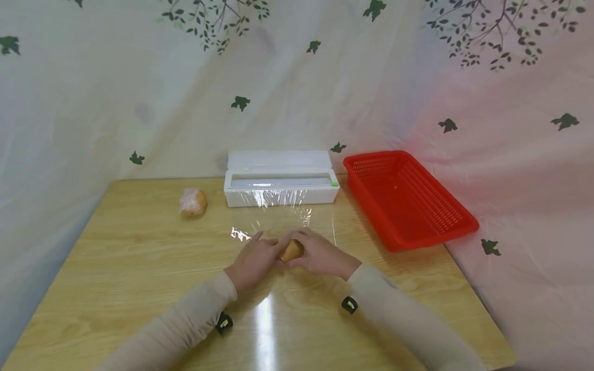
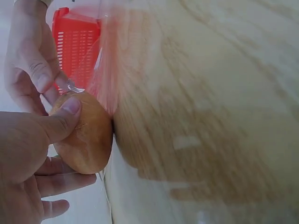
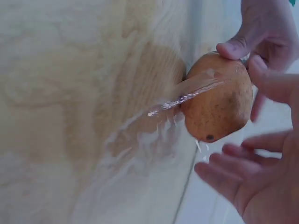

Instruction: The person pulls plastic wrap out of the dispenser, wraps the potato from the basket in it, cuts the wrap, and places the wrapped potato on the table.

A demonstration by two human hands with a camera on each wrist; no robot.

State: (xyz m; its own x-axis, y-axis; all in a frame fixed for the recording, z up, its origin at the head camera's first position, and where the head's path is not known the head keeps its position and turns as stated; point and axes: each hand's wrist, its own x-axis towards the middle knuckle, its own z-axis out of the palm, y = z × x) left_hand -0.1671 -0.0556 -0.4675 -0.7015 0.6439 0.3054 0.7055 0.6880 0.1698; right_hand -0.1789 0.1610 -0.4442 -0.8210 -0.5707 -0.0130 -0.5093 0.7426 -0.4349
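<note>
A brown potato point(image 1: 292, 251), with a dark spot at one end point(image 3: 210, 137), stands at mid-table between both hands. Clear cling film point(image 1: 240, 234) stretches from its box toward the potato, and a gathered strip of it lies across the potato's side in the right wrist view. My left hand point(image 1: 255, 260) holds the potato, thumb point(image 2: 70, 108) on top and fingers beneath. The right hand point(image 1: 322, 254) is around the other side; its thumb point(image 3: 264, 77) is right at the potato, while its other fingers spread apart from it.
Behind the hands stands an open white cling film box point(image 1: 281, 196), lid up. A film-wrapped potato point(image 1: 193, 202) sits at the back left. The red plastic basket point(image 1: 438, 242) is at the back right, overhanging the wooden table's point(image 1: 139, 268) right edge. A patterned cloth hangs behind.
</note>
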